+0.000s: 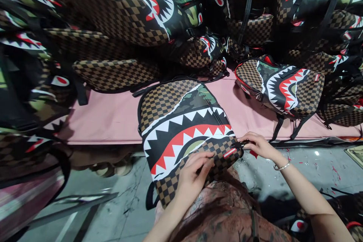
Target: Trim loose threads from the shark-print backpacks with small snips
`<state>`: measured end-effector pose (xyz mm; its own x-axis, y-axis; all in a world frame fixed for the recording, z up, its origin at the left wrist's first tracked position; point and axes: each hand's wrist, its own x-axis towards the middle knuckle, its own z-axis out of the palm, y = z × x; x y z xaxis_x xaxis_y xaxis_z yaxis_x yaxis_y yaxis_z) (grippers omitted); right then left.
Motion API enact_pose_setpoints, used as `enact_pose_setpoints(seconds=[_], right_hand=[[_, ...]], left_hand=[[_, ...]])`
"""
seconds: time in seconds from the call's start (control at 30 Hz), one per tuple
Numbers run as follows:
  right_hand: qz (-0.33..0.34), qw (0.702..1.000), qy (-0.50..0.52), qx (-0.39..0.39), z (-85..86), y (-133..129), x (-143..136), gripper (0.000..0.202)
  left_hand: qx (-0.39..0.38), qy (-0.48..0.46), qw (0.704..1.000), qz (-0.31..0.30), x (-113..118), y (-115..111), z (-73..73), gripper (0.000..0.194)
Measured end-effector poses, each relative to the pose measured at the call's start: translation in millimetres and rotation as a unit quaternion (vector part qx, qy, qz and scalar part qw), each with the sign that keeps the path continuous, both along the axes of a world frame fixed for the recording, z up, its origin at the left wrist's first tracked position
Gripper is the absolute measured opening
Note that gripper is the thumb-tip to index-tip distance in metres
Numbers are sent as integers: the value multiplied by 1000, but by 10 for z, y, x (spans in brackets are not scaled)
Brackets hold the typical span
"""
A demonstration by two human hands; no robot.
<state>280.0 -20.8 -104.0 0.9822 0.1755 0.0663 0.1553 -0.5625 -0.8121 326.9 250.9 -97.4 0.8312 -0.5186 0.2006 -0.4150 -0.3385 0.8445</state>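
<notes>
A checkered brown backpack (161,106) with a shark-mouth print and a camouflage patch lies tilted across my lap, its far part on the edge of the pink table. My left hand (194,172) rests on the lower front of the backpack, fingers bent, with a gap between thumb and forefinger and nothing seen in it. Beside the bag's right lower corner, near a small red label (229,153), my right hand (259,145) is pinched on a small dark thing (241,144). Its kind is too small to make out.
Heaps of similar backpacks (113,7) line the back of the pink table (113,121). One more backpack (295,87) lies at the right. Bags (42,113) also crowd the left side. Red scraps litter the grey floor (317,170), and a metal frame (73,211) stands lower left.
</notes>
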Motion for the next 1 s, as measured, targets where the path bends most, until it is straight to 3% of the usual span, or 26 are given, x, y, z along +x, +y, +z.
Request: enact_pose_setpoints(seconds=[0.17, 0.33, 0.53, 0.7, 1.0], right_hand=[[-37, 995, 95, -19, 64, -222, 37, 11], [-21, 993, 112, -35, 111, -208, 83, 7], [5, 992, 115, -56, 188, -157, 139, 7], [15, 993, 100, -55, 151, -79, 183, 5], [19, 991, 132, -24, 145, -212, 176, 9]], left_hand=[[78, -130, 988, -26, 149, -355, -93, 17], [144, -140, 979, -39, 186, -600, -75, 16], [130, -116, 984, -39, 190, -625, -113, 18], [116, -104, 987, -40, 179, -616, -136, 17], [109, -96, 989, -40, 187, -618, -134, 20]])
